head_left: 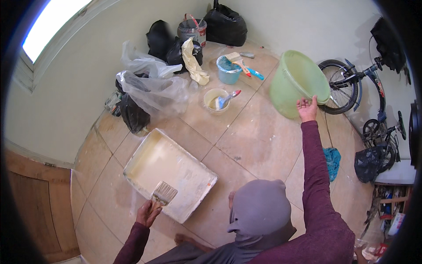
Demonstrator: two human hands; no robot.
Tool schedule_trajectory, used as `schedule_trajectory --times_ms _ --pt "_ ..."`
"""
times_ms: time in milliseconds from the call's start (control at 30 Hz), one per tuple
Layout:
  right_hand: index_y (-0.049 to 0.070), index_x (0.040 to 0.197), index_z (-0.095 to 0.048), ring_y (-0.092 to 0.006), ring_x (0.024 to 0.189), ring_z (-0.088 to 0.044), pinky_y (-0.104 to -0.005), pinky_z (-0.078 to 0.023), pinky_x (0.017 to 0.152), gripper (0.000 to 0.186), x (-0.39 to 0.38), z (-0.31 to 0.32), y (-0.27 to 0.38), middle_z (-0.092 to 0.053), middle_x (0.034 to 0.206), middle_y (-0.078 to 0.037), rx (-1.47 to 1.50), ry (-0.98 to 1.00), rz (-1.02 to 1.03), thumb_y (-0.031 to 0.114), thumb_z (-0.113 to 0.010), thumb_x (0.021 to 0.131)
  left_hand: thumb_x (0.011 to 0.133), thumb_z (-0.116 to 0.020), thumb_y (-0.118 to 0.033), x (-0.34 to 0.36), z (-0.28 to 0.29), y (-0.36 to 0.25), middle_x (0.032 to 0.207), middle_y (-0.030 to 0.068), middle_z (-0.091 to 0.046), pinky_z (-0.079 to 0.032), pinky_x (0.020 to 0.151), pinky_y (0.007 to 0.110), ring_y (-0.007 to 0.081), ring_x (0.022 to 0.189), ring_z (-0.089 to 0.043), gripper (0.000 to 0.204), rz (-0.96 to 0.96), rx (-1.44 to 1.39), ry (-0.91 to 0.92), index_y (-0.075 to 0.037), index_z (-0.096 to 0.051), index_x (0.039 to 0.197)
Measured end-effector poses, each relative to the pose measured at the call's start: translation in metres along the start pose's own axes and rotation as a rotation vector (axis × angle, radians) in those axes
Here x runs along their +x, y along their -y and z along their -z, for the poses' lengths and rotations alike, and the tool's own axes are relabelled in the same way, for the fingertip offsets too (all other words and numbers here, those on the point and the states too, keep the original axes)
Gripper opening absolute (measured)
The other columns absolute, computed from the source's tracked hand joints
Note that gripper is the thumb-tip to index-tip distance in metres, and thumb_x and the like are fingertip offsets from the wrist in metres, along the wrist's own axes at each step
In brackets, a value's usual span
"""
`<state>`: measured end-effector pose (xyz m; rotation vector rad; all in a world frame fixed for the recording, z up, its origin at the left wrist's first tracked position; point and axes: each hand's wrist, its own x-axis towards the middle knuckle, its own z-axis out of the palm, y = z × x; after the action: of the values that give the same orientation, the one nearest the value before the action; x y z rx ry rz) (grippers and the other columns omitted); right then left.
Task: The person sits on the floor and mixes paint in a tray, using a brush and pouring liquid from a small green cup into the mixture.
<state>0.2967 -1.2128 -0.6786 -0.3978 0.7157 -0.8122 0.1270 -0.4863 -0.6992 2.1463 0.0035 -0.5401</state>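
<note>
My left hand [147, 212] holds a wide paintbrush [165, 192] over a white tray [204, 187] coated with cream paint. My right hand [307, 108] is curled at the lower rim of a pale green bucket [292, 75], gripping it. A clear tub [210, 94] with pale contents and a brush stands on the tiles. Behind it a blue pot [228, 75] has brushes resting across its top. A rounded grey fabric shape [261, 211] and bare toes show below, between my arms.
Black bags [225, 27], clear plastic sheeting [154, 94], crumpled paper [195, 61] and a paint pail [192, 30] line the back left. A bicycle [380, 119] and blue crumpled plastic [332, 163] are at the right. A wooden door [37, 207] is at the left.
</note>
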Motion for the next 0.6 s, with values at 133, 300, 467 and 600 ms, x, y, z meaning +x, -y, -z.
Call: schedule_trajectory --times_ms 133,300,467,600 --pt "0.006 0.104 -0.047 -0.0212 0.092 -0.05 -0.0431 -0.048 0.08 0.044 0.031 0.022 0.016 -0.044 0.096 -0.008 -0.058 0.113 0.027 0.03 -0.074 0.078 0.081 -0.07 -0.017 0.006 -0.001 -0.003 0.075 0.0103 -0.054 -0.043 0.064 0.031 0.0184 0.068 -0.05 0.026 -0.052 0.021 0.043 -0.001 -0.052 0.088" --pt "0.004 0.102 -0.048 -0.0229 0.091 -0.05 -0.0416 -0.05 0.082 0.038 0.014 0.027 0.007 -0.044 0.096 -0.01 -0.066 0.158 -0.031 0.024 -0.07 0.08 0.081 -0.07 -0.018 0.002 0.004 0.006 0.074 0.011 -0.054 -0.044 0.063 0.031 0.0187 0.067 -0.051 0.027 -0.033 0.063 0.012 0.0 -0.053 0.09" --pt "0.002 0.103 -0.049 -0.0223 0.089 -0.051 -0.0392 -0.05 0.083 0.038 -0.039 0.042 0.003 -0.047 0.096 -0.011 -0.151 0.251 -0.039 0.025 -0.068 0.082 0.081 -0.071 -0.018 0.006 -0.003 0.014 0.074 0.0112 -0.054 -0.044 0.063 0.031 0.018 0.067 -0.051 0.027 -0.085 -0.014 0.008 0.0 -0.052 0.09" --pt "0.002 0.105 -0.05 -0.0214 0.088 -0.053 -0.0348 -0.049 0.08 0.036 -0.102 0.049 -0.007 -0.051 0.096 -0.012 -0.226 0.314 -0.084 0.027 -0.064 0.084 0.081 -0.07 -0.017 0.006 -0.002 0.005 0.074 0.0108 -0.054 -0.044 0.063 0.031 0.0179 0.066 -0.05 0.027 -0.104 0.012 0.004 0.0 -0.052 0.092"
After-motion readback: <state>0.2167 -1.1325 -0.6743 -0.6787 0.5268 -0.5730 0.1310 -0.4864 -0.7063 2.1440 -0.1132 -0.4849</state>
